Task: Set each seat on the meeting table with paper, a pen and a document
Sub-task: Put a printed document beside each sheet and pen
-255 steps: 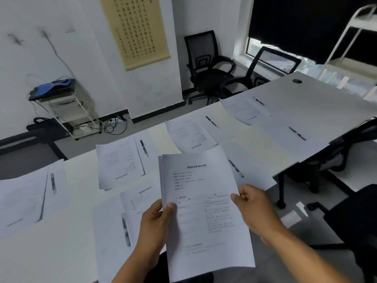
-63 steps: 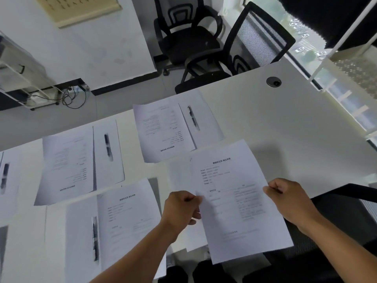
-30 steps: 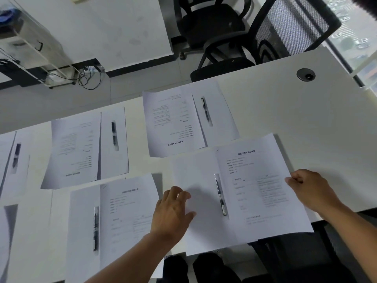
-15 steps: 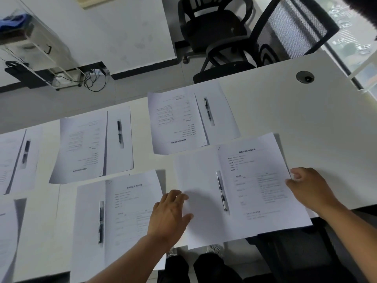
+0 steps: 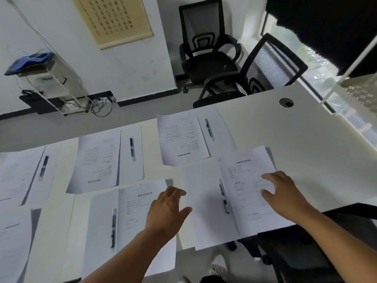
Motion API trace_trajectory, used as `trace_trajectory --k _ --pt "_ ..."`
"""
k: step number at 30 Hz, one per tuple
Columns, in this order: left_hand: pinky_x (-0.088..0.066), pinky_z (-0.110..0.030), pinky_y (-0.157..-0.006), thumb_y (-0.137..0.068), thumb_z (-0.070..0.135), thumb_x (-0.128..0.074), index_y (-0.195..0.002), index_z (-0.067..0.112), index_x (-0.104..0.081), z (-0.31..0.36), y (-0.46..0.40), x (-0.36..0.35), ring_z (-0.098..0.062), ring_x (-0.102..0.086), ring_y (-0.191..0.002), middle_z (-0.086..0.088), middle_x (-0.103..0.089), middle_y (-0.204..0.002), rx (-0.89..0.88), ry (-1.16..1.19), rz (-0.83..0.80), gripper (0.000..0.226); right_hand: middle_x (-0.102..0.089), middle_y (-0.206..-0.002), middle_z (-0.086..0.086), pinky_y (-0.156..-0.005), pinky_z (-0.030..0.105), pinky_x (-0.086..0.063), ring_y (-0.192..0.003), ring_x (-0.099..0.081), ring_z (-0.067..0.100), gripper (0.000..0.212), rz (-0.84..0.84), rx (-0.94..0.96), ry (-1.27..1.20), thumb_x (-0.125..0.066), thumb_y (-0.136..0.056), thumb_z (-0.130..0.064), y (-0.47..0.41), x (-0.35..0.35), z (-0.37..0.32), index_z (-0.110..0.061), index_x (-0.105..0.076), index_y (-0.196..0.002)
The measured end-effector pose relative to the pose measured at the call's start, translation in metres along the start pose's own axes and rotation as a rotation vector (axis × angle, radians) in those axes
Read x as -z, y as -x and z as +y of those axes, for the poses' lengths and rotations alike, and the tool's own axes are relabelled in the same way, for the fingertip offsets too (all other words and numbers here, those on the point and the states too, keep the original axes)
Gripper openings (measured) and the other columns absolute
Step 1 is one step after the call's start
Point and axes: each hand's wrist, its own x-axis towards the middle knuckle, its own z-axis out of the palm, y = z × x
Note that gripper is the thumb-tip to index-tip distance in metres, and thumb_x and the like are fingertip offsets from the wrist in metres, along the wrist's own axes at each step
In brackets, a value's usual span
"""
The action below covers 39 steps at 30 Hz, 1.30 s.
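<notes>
Left hand (image 5: 166, 209) fingers spread, over the blank paper's (image 5: 202, 203) left edge | right hand (image 5: 283, 193) fingers loose and apart, over the printed document (image 5: 244, 180) | pen (image 5: 224, 198) lies on the paper beside the document | set sits at the tabletop's (image 5: 306, 144) near edge

Dim, cool indoor light; daylight enters from the window (image 5: 318, 64) at upper right, brightening the pale worktop (image 5: 295, 139) without harsh glare. Soft shadows edge the paper sheets. Wide-angle bending curves the frame edges, and the left-side pens (image 5: 43, 166) are smeared with blur.
</notes>
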Motion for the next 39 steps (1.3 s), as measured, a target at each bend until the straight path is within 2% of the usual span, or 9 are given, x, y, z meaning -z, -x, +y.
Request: trace_trajectory --k 4,8,14,19,29,35,39 --pt "-0.049 -0.036 -0.112 -0.101 0.051 -0.068 -0.147 0.034 -0.057 0.006 0.012 0.015 -0.015 -0.056 -0.137 0.014 -0.054 -0.152 -0.056 0.034 0.032 0.05 -0.039 -0.157 -0.005 -0.116 0.026 -0.034 -0.146 -0.036 0.015 0.056 0.004 0.084 0.055 -0.06 -0.107 -0.03 0.03 0.0 -0.029 -0.02 -0.042 -0.158" --pt "-0.051 -0.036 -0.111 -0.102 0.052 -0.067 -0.147 0.035 -0.056 0.007 0.032 0.022 -0.015 -0.061 -0.131 0.014 -0.052 -0.153 -0.089 0.069 0.01 0.05 -0.038 -0.157 -0.007 -0.111 0.021 -0.031 -0.142 -0.036 0.013 0.057 0.014 0.09 0.07 -0.058 -0.107 -0.031 0.064 -0.006 -0.046 -0.021 -0.04 -0.16" --pt "-0.054 -0.033 -0.108 -0.101 0.052 -0.069 -0.148 0.037 -0.054 0.01 0.059 0.032 -0.014 -0.065 -0.126 0.014 -0.052 -0.155 -0.14 0.1 -0.007 0.052 -0.032 -0.163 -0.009 -0.122 0.027 -0.029 -0.15 -0.029 0.013 0.063 0.004 0.08 0.114 -0.056 -0.108 -0.035 0.108 -0.009 -0.052 -0.022 -0.033 -0.164" --pt "-0.055 -0.032 -0.108 -0.1 0.053 -0.07 -0.15 0.037 -0.052 0.015 0.066 0.042 -0.014 -0.066 -0.125 0.013 -0.051 -0.156 -0.166 0.097 -0.008 0.055 -0.03 -0.164 -0.009 -0.124 0.031 -0.03 -0.15 -0.03 0.015 0.065 0.033 0.086 0.156 -0.057 -0.107 -0.036 0.122 -0.003 -0.05 -0.024 -0.031 -0.165" --pt "-0.055 -0.037 -0.111 -0.098 0.054 -0.072 -0.151 0.038 -0.051 0.014 0.026 0.041 -0.016 -0.062 -0.133 0.013 -0.05 -0.156 -0.097 0.044 -0.063 0.059 -0.031 -0.163 -0.009 -0.121 0.033 -0.034 -0.149 -0.032 0.016 0.067 -0.01 0.094 0.227 -0.058 -0.105 -0.039 0.064 0.015 -0.038 -0.025 -0.031 -0.164" --pt "-0.054 -0.039 -0.111 -0.098 0.054 -0.071 -0.156 0.037 -0.046 0.019 -0.008 0.006 -0.018 -0.059 -0.135 0.012 -0.046 -0.159 -0.004 0.002 -0.187 0.066 -0.032 -0.163 -0.007 -0.122 0.035 -0.035 -0.149 -0.031 0.018 0.069 -0.16 0.124 0.276 -0.059 -0.105 -0.039 -0.002 0.012 -0.02 -0.024 -0.029 -0.165" --pt "-0.051 -0.042 -0.113 -0.098 0.053 -0.07 -0.162 0.037 -0.038 0.022 -0.019 -0.023 -0.02 -0.055 -0.14 0.011 -0.039 -0.165 -0.011 -0.034 -0.259 0.073 -0.031 -0.163 -0.005 -0.123 0.037 -0.034 -0.15 -0.031 0.02 0.071 -0.252 0.114 0.281 -0.061 -0.105 -0.04 -0.026 0.001 0.001 -0.024 -0.028 -0.166"
